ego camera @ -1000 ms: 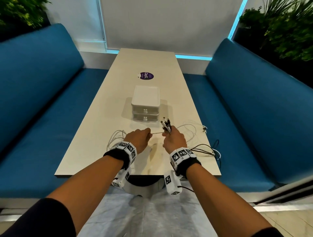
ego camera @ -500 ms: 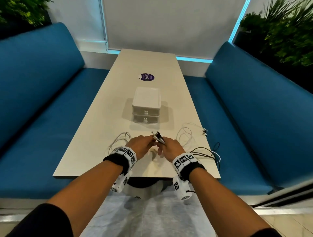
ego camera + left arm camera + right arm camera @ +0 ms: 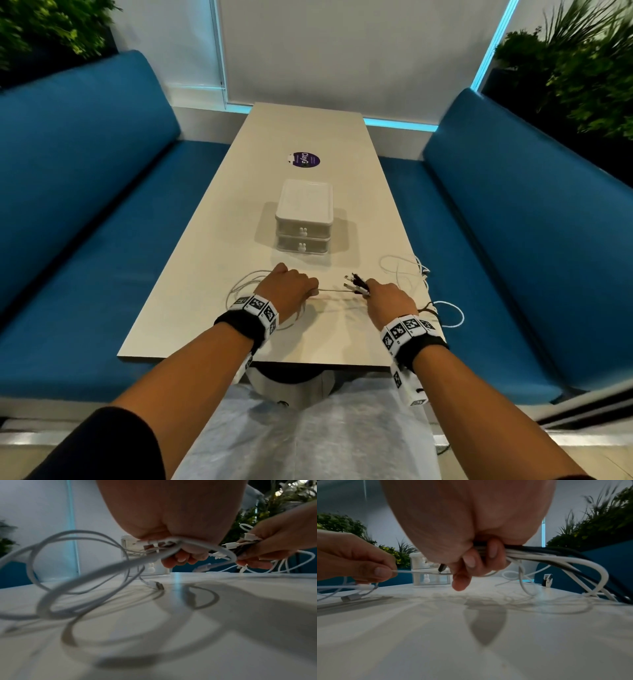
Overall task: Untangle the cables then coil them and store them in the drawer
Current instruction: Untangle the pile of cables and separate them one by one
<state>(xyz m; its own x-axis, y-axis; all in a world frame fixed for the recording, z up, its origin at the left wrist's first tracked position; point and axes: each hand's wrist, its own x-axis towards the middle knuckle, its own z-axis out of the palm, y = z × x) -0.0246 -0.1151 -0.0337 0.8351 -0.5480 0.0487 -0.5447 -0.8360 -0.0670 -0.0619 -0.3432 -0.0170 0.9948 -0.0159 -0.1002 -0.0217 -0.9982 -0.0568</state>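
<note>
A white cable (image 3: 334,290) stretches taut between my two hands near the table's front edge. My left hand (image 3: 291,287) pinches it between thumb and forefinger, and its loose white loops (image 3: 72,566) lie on the table to the left. My right hand (image 3: 385,298) grips a bundle of white and black cables (image 3: 539,555), whose connector ends (image 3: 354,282) stick out past the fingers. The rest of that bundle (image 3: 416,274) trails to the right, over the table edge. A white two-drawer box (image 3: 304,217) stands beyond the hands, both drawers closed.
The long beige table (image 3: 308,137) carries a round purple sticker (image 3: 303,160) behind the drawer box. Blue benches (image 3: 85,222) run along both sides. Plants stand behind the bench backs. A USB plug (image 3: 350,597) lies on the table at left.
My hands were close together half a second ago. They have drawn apart, the left going left and the right going right, pulling one white cable taut between them.
</note>
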